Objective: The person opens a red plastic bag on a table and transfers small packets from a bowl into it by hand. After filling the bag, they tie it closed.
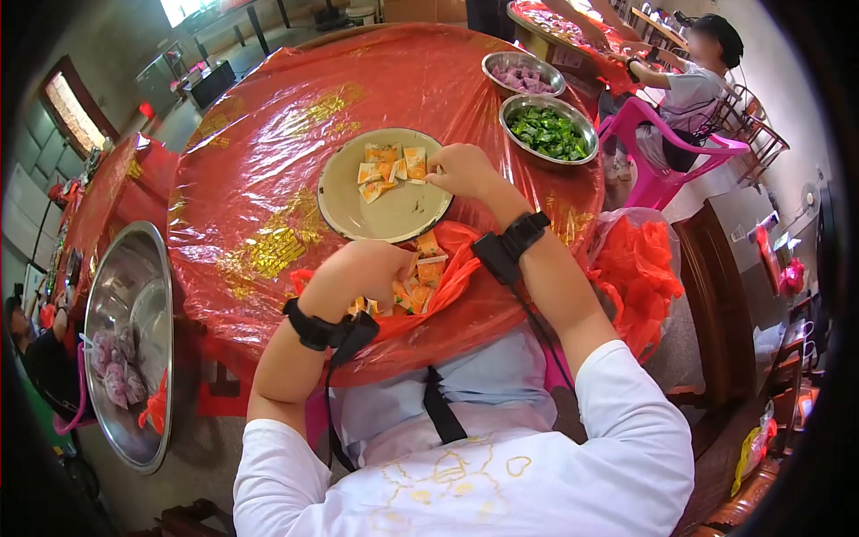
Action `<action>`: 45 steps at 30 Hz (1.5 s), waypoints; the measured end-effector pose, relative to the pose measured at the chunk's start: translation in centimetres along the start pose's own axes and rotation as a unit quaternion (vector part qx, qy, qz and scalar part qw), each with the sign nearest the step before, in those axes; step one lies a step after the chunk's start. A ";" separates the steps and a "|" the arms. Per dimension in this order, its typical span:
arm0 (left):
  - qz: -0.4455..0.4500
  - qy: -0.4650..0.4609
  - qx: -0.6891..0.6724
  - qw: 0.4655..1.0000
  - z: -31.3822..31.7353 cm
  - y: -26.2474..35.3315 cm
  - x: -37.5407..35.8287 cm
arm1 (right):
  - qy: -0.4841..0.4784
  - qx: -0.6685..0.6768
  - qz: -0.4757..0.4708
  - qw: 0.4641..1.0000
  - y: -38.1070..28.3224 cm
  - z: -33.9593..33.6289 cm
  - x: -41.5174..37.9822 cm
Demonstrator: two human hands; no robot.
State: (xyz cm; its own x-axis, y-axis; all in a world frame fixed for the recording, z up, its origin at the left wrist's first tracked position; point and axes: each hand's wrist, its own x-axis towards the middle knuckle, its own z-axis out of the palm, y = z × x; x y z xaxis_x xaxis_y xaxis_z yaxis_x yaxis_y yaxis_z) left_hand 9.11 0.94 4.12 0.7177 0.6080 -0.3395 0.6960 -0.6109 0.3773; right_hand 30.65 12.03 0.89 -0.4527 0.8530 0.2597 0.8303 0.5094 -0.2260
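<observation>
A cream enamel basin [385,219] with a dark rim stands in front of me, and several small orange-and-white packets [380,172] lie in it. My right hand [467,170] is over its right side, fingers pinched at the edge of one packet [414,164]. Nearer to me, a red plastic bag [458,268] lies open at the table's edge with more packets [430,271] inside. My left hand [365,273] reaches into this bag with curled fingers; the packets and the hand itself hide what its fingertips hold.
A red plastic cover [242,161] lies over the round table. Steel bowls of chopped greens [548,132] and purple chunks [523,79] stand at the back right. A large steel basin [161,313] is at left, a red bag [635,268] at right. Another person [698,89] sits beyond.
</observation>
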 end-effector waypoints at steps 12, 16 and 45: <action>-0.018 0.053 0.006 0.998 -1.2 0.8 -0.8 | -0.018 -0.004 0.003 1.000 -0.2 -0.2 0.0; -0.078 0.192 -0.073 0.976 -3.2 1.0 -0.4 | 0.008 0.005 -0.012 1.000 0.1 0.2 0.0; -0.062 0.355 0.105 0.927 1.8 -5.8 7.5 | -0.023 -0.008 0.004 1.000 -0.3 -0.2 0.0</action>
State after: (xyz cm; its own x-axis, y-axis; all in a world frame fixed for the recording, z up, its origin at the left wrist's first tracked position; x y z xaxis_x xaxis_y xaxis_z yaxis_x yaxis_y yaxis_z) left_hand 10.54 8.13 -2.14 0.4886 0.8144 0.3129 0.8144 -0.5544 0.1713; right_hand 30.47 11.83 1.14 -0.4608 0.8611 0.2147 0.8388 0.5016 -0.2118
